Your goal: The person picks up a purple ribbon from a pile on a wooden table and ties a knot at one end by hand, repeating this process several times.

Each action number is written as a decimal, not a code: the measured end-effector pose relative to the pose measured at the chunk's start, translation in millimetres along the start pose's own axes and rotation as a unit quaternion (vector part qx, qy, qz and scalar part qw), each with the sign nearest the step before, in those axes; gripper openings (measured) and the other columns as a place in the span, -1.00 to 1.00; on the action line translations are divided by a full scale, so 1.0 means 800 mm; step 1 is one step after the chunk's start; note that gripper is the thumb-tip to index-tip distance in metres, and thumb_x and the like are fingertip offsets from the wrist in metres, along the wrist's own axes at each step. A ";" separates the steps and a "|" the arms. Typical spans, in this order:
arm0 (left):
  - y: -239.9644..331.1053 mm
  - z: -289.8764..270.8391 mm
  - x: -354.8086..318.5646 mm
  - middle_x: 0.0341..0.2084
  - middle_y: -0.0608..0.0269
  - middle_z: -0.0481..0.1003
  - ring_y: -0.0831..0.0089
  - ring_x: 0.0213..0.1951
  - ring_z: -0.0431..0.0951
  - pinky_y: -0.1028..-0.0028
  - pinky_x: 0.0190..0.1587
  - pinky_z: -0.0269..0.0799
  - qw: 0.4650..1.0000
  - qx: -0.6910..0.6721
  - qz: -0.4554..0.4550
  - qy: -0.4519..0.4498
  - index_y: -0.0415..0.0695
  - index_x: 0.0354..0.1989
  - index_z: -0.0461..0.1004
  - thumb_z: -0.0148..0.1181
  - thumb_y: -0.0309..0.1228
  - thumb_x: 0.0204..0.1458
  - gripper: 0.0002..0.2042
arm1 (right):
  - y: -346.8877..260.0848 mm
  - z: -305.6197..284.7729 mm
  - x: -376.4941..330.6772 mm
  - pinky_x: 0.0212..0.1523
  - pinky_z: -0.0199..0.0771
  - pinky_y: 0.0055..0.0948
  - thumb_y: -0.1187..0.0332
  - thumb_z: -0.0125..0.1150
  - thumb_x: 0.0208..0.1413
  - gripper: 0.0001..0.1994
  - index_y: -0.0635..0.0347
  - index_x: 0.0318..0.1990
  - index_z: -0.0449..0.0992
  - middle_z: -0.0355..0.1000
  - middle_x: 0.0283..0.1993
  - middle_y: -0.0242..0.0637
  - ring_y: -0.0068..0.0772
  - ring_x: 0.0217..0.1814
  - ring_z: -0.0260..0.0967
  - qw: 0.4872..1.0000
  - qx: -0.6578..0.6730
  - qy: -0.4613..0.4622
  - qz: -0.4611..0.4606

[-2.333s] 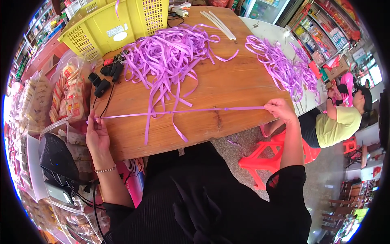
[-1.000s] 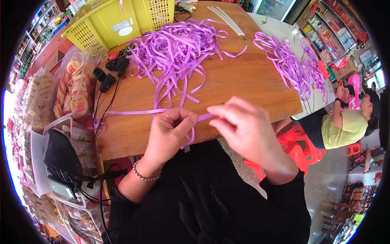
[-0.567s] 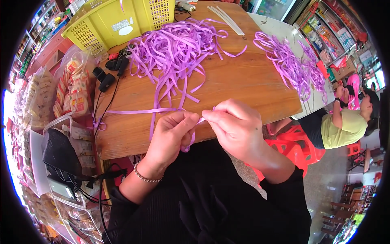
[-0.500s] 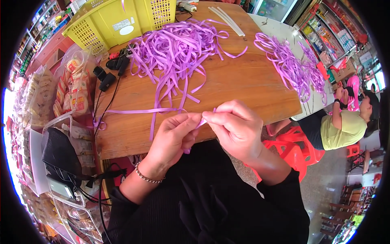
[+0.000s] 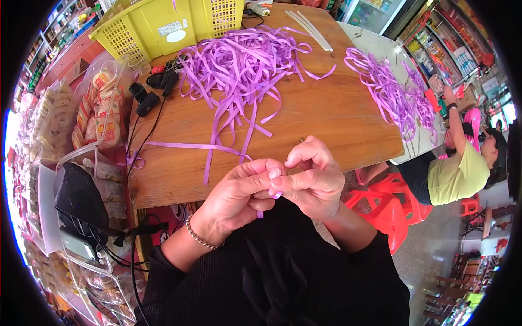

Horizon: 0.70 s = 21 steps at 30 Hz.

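My left hand (image 5: pixel 234 193) is closed, pinching a purple ribbon between thumb and fingers. One bit of this ribbon (image 5: pixel 278 195) shows between the two hands, and another end pokes out below the left fingers. My right hand (image 5: pixel 315 182) meets the left at the fingertips, its thumb and fingers bent around the ribbon, index finger raised. Both hands are just off the near edge of the wooden table (image 5: pixel 326 119). A long purple strip (image 5: pixel 190 145) lies on the table and reaches toward my left hand. Beyond it is a big tangled heap of purple ribbons (image 5: pixel 239 65).
A yellow plastic basket (image 5: pixel 157 27) stands behind the heap, with white sticks (image 5: pixel 310 31) to its right. Black plugs and cords (image 5: pixel 144 100) lie at left, beside bagged snacks (image 5: pixel 103 119). More ribbons (image 5: pixel 389 92) lie on a pale side table. Red stools (image 5: pixel 386 212) and a seated person (image 5: pixel 459 168) are at right.
My hands have turned slightly and come closer together, and the right index finger has lifted. The ribbon bit now shows lower between them. The person at right has raised an arm.
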State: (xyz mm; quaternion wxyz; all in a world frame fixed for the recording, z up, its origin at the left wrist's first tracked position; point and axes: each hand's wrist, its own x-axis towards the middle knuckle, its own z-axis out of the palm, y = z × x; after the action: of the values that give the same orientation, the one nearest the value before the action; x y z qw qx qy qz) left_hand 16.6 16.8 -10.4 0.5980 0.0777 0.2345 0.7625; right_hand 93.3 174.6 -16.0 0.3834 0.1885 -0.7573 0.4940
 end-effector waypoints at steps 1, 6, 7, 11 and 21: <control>0.003 0.004 -0.001 -0.53 0.44 0.36 0.76 -0.61 0.12 0.70 -0.62 -0.09 1.000 0.013 -0.005 0.014 -0.14 -0.28 0.48 0.10 -0.39 0.18 -0.89 | 0.001 -0.001 0.003 -0.41 0.13 -0.58 0.45 0.45 -0.14 -0.84 0.01 -0.35 0.64 0.24 -0.26 -0.40 -0.56 -0.36 0.11 1.000 -0.009 -0.013 -0.021; 0.005 0.011 -0.007 -0.53 0.46 0.35 0.77 -0.61 0.11 0.70 -0.61 -0.09 0.999 0.028 -0.006 0.022 -0.13 -0.29 0.44 0.07 -0.36 0.20 -0.88 | -0.010 -0.023 0.025 -0.46 0.11 -0.58 0.50 0.38 -0.12 -0.90 0.09 -0.43 0.58 0.24 -0.34 -0.41 -0.57 -0.42 0.11 0.995 -0.003 -0.100 0.023; 0.002 0.014 -0.007 -0.54 0.47 0.34 0.78 -0.60 0.12 0.70 -0.60 -0.06 0.998 0.051 0.023 0.042 -0.13 -0.30 0.42 0.05 -0.36 0.21 -0.88 | -0.013 -0.028 0.029 -0.47 0.11 -0.58 0.53 0.34 -0.11 -0.92 0.13 -0.46 0.55 0.24 -0.37 -0.40 -0.58 -0.44 0.11 0.988 -0.015 -0.149 0.037; -0.020 0.012 -0.007 -0.51 0.49 0.35 0.77 -0.56 0.21 0.68 -0.55 0.13 0.915 0.306 0.232 0.121 -0.16 -0.31 0.37 0.01 -0.43 0.23 -0.90 | -0.033 -0.026 0.044 -0.48 0.12 -0.58 0.55 0.24 -0.07 -0.94 0.20 -0.47 0.48 0.24 -0.41 -0.42 -0.60 -0.43 0.15 0.968 0.054 -0.178 0.166; 0.006 0.008 -0.004 -0.44 0.22 0.48 0.40 -0.55 0.46 0.50 -0.52 0.37 0.448 0.668 0.592 0.050 -0.21 -0.30 0.57 0.31 -0.72 -0.24 -0.73 | -0.038 -0.004 -0.003 -0.08 0.38 -0.41 0.43 0.14 0.17 -0.85 0.29 -0.16 0.51 0.46 -0.20 -0.29 -0.45 -0.19 0.38 0.670 0.537 0.057 0.509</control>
State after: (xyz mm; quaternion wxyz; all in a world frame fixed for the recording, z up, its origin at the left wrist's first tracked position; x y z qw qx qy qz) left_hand 15.5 14.8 -2.0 -0.2474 0.5349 0.5981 0.5431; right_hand 116.2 163.9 1.5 -0.0529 -0.0814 -0.3160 0.9438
